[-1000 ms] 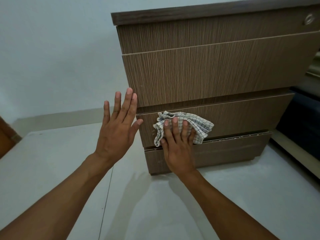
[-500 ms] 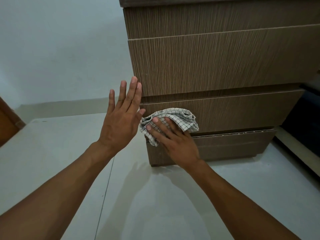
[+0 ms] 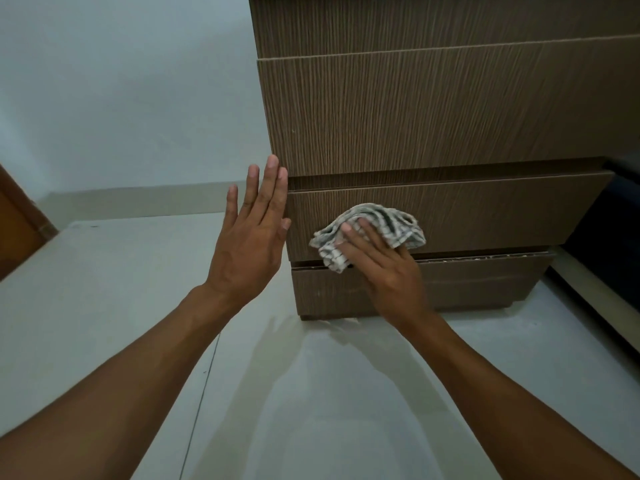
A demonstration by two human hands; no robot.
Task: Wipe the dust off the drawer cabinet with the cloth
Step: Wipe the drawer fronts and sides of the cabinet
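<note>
A brown wood-grain drawer cabinet point(image 3: 433, 112) stands on the floor and fills the upper right. A crumpled white checked cloth point(image 3: 391, 221) lies against the front of its lower drawer point(image 3: 502, 213). My right hand point(image 3: 384, 268) presses the cloth flat onto that drawer front, fingers pointing up and left. My left hand point(image 3: 249, 233) is raised flat with fingers together and straight, just at the cabinet's left front corner, holding nothing.
A pale tiled floor point(image 3: 104, 306) runs in front and to the left, with a light wall point(image 3: 121, 81) behind. A brown wooden edge point(image 3: 17, 223) shows at far left. Dark furniture point(image 3: 609, 237) sits right of the cabinet.
My right hand slid the cloth left to the drawer's corner, then back right along the drawer front. The view moved closer and lower. My left hand stayed raised by the corner.
</note>
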